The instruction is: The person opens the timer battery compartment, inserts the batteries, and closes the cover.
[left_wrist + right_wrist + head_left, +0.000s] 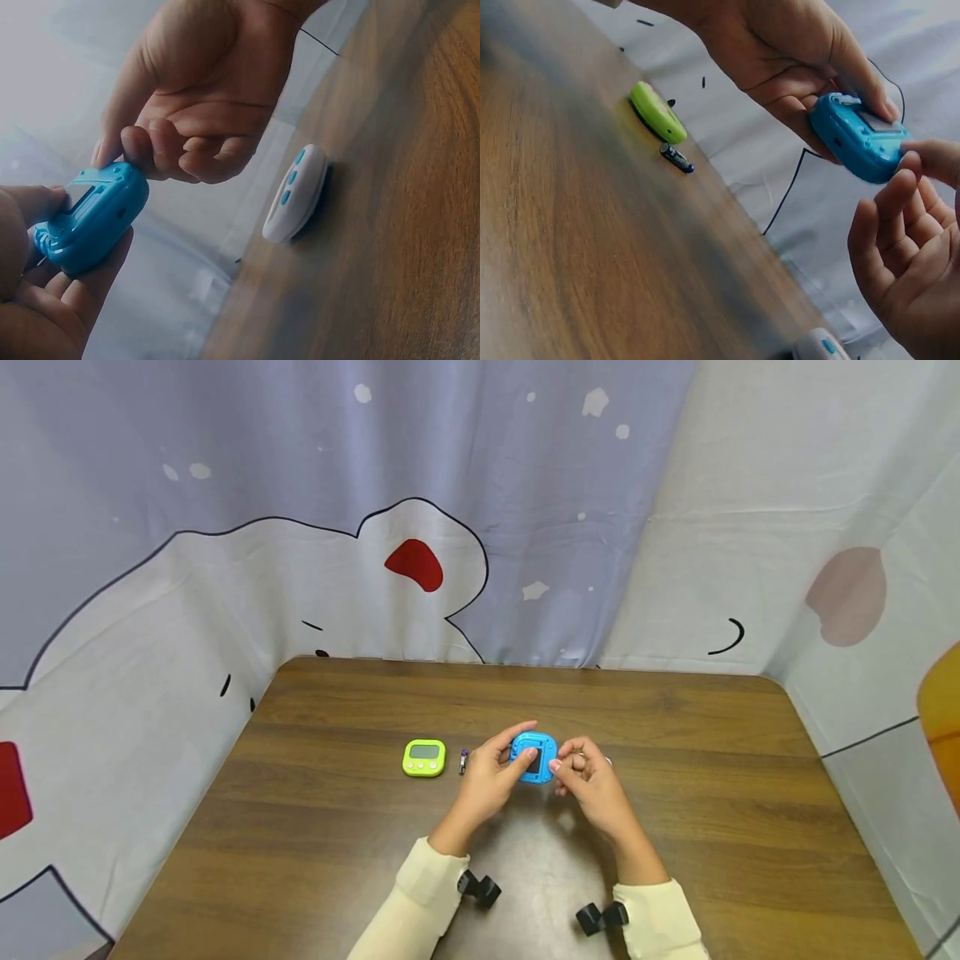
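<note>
On the wooden table [712, 793], the largest thing we consider, two hands work over the near middle. The left hand [491, 772] is clamped on the blue device [546, 755], thumb across its rectangular panel and fingers beneath; the right hand [597, 783] has thumb and forefinger together at the opposite edge, apparently pinching it, its other fingers loosely curled. The blue device is thus held between the hands, clear of the table, panel side upward. We judge the step to be fine work at that edge: we should let the left hand alone bear the weight, keep the body level, and press with the right thumb lightly and squarely, lest the casing twist or slip. Of the two devices lying by, the white device [294, 196] sits beyond the right hand and the green device [423, 773] to the left; we leave both aside. Smallest, the battery [462, 763] lies beside the green device, where we should keep the left forearm from rolling it.
</note>
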`<action>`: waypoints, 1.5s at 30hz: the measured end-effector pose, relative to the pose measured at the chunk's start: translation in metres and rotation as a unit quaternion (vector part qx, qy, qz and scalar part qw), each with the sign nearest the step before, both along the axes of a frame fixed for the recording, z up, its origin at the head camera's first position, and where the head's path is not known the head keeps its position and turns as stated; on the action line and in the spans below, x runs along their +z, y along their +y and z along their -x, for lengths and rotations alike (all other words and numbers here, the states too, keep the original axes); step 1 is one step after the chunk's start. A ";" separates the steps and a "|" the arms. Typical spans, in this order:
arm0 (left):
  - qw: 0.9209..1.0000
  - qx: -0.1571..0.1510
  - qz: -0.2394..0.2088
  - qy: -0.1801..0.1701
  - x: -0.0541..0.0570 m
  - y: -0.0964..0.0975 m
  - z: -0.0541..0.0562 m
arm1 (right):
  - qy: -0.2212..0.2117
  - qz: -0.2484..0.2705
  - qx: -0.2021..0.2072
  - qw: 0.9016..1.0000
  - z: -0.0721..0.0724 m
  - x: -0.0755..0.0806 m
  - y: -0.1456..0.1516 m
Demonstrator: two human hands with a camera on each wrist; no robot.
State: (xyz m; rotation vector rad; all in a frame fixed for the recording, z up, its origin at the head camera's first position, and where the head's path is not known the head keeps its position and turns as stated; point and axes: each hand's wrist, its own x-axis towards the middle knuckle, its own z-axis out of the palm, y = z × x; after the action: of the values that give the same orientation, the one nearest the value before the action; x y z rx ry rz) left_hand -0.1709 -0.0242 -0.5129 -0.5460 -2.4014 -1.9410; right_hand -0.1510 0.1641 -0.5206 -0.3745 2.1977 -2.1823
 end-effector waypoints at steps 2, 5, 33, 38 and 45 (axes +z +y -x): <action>1.000 -0.002 0.003 0.001 0.000 0.000 0.000 | -0.014 0.027 0.010 0.999 0.000 -0.002 0.001; 1.000 -0.004 0.006 0.002 0.001 0.000 -0.001 | -0.011 0.047 0.028 0.998 0.000 -0.003 0.002; 0.996 -0.048 -0.068 -0.044 0.014 -0.001 -0.003 | 0.074 0.064 0.073 0.993 0.002 -0.012 0.003; 0.995 -0.057 -0.074 -0.037 0.033 -0.003 -0.011 | 0.077 0.091 0.096 0.988 0.001 -0.014 0.000; 0.994 -0.060 -0.081 -0.036 0.037 -0.004 -0.014 | 0.056 0.149 0.127 0.979 -0.001 -0.013 -0.001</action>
State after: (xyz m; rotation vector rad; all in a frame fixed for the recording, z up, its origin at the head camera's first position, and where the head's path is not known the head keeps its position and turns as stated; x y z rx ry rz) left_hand -0.1565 -0.0277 -0.4756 -0.6356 -2.2713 -2.2172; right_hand -0.1498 0.1628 -0.5338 -0.7582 1.7467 -2.3912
